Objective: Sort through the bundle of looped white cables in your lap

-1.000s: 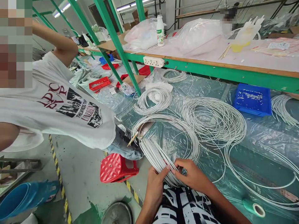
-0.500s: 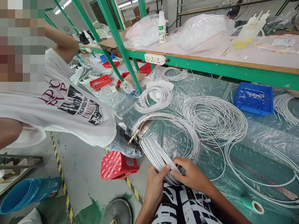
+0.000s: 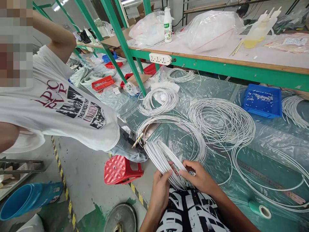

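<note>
Both my hands hold a coiled bundle of white cable (image 3: 162, 158) at the near edge of a green table covered in clear plastic sheet (image 3: 272, 138). My left hand (image 3: 161, 190) grips the coil from below and the left. My right hand (image 3: 200, 178) pinches its strands from the right. A large loose coil of white cable (image 3: 220, 121) lies just beyond on the table, and a smaller coil (image 3: 159, 101) lies farther back.
A person in a white printed T-shirt (image 3: 60, 112) stands close on the left above a red stool (image 3: 119, 169). A blue tray (image 3: 262, 100) sits at the right, green tape (image 3: 260, 210) near the front edge, a green shelf (image 3: 217, 66) overhead, a blue bucket (image 3: 26, 199) on the floor.
The coil in my hands has turned and risen slightly, and my fingers have shifted along its strands. The view has tilted a little.
</note>
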Demonstrator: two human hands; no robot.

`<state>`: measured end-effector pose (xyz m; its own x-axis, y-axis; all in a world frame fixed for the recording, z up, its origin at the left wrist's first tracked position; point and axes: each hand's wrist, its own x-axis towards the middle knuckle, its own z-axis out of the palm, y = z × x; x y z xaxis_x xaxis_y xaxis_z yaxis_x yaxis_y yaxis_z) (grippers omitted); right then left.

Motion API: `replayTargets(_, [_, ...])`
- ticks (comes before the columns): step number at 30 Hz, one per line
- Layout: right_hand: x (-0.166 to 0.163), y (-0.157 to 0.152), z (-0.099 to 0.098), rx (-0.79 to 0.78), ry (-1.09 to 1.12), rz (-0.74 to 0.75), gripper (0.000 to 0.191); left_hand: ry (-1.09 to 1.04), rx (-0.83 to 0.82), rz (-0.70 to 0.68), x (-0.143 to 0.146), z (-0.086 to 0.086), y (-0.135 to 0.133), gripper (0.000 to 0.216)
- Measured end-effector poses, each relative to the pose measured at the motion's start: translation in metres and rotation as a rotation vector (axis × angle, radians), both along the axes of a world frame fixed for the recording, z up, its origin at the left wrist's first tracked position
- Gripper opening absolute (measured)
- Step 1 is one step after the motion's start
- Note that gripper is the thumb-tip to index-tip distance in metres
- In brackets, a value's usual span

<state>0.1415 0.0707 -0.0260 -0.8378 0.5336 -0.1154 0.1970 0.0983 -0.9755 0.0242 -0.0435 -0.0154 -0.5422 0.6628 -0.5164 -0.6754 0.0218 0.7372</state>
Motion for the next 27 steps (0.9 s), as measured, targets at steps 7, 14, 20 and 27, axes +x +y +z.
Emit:
replayTargets(7, [-0.0027, -0.0059, -0.0029, 0.146, -0.069, 0.008, 0.024, 0.088, 0.003, -0.031, -0.0016, -0.0014, -0.0009, 0.036])
replayTargets(14, [-0.0037, -0.0046, 0.0003, 0.100, -0.067, 0.056, 0.021, 0.125, -0.015, -0.081, -0.0039, -0.0030, -0.0008, 0.037])
replayTargets(20, [-0.0044, -0.0039, -0.0010, 0.117, -0.049, 0.021, 0.023, 0.130, -0.016, -0.080, -0.0027, -0.0048, 0.0013, 0.028])
replayTargets(27, [-0.0055, -0.0100, -0.0008, 0.130, -0.017, -0.018, 0.018, 0.117, -0.032, -0.087, -0.0014, -0.0006, 0.0033, 0.027])
